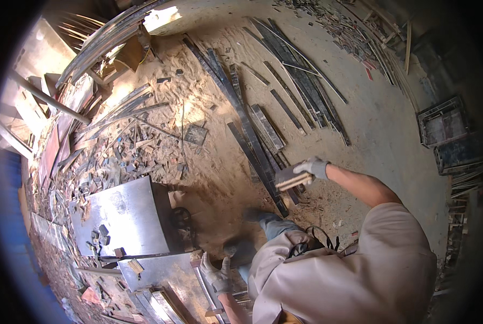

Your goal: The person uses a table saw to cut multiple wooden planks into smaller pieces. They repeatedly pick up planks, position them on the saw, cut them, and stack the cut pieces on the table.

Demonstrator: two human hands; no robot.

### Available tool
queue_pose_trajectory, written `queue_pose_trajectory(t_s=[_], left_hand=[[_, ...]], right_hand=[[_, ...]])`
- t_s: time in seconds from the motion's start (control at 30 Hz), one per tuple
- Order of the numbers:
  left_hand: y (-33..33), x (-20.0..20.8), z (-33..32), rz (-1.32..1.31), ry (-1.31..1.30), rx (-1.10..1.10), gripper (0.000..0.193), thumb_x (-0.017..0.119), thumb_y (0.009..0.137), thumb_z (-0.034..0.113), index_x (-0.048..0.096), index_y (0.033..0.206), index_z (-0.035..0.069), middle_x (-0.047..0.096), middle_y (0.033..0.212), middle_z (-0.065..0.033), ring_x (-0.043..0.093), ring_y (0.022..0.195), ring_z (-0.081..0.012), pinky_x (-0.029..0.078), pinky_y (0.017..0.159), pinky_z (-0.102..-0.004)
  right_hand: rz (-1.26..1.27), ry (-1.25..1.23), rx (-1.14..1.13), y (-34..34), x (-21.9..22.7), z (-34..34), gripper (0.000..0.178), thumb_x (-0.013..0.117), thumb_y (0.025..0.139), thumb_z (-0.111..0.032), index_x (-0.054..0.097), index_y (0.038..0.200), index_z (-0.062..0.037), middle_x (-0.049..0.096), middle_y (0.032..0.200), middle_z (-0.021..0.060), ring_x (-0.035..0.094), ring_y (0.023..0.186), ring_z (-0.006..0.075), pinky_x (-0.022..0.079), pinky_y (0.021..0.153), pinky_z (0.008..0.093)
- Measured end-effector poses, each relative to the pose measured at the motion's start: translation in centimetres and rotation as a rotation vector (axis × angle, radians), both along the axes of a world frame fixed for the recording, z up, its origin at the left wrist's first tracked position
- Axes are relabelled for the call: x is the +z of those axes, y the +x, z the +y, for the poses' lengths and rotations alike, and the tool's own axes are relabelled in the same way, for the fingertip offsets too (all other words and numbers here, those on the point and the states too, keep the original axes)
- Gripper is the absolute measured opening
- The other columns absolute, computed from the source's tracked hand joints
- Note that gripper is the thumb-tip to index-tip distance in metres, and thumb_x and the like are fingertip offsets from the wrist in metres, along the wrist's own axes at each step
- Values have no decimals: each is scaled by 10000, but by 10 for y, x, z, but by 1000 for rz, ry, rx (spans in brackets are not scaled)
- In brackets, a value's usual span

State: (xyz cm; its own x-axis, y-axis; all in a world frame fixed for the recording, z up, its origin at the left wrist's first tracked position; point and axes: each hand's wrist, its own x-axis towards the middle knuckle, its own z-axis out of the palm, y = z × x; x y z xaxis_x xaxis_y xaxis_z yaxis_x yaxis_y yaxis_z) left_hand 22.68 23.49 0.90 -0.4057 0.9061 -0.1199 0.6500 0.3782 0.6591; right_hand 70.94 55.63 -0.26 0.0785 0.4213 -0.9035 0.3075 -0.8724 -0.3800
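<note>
My right hand (312, 167), in a pale work glove, is closed on the end of a few short wooden boards (292, 178) stacked together. They have a dark upper face and pale edges, and are held up over the floor. My left hand (217, 276), also gloved, is at the edge of a metal machine table (168, 279), its thumb and fingers apart and nothing visible between them. By its fingertips is a small wood block (196, 255); whether they touch it I cannot tell. Another small wood piece (136, 265) lies on the metal top.
A larger shiny metal table (125, 216) stands beyond my left hand, with small dark offcuts (101, 236) on it. Long dark planks (247, 124) lie across the sawdust-covered floor ahead. Scrap wood (139, 154) is heaped at left. Black crates (444, 121) stand at right.
</note>
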Motion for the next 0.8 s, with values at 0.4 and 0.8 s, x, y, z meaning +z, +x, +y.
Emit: queue_pose_trajectory(t_s=[0.4,0.8], left_hand=[[29,-8,-134,383,-383,467,1111,872,826,610,394,1635,17,498,1568,-264,458,1457,-493,368,1233,-592],[81,-62,-143,256,-245,453,1182,823,809,690,376,1662,5,435,1674,-220,369,1573,-439,207,1325,-591]], right_hand=[[374,866,-425,170,94,137,474,581,1141,-343,620,1513,-53,746,1378,177,754,1195,315,616,1007,430],[157,271,191,66,-48,-155,299,701,1095,-272,674,1322,-79,781,1048,118,762,781,207,638,637,344]])
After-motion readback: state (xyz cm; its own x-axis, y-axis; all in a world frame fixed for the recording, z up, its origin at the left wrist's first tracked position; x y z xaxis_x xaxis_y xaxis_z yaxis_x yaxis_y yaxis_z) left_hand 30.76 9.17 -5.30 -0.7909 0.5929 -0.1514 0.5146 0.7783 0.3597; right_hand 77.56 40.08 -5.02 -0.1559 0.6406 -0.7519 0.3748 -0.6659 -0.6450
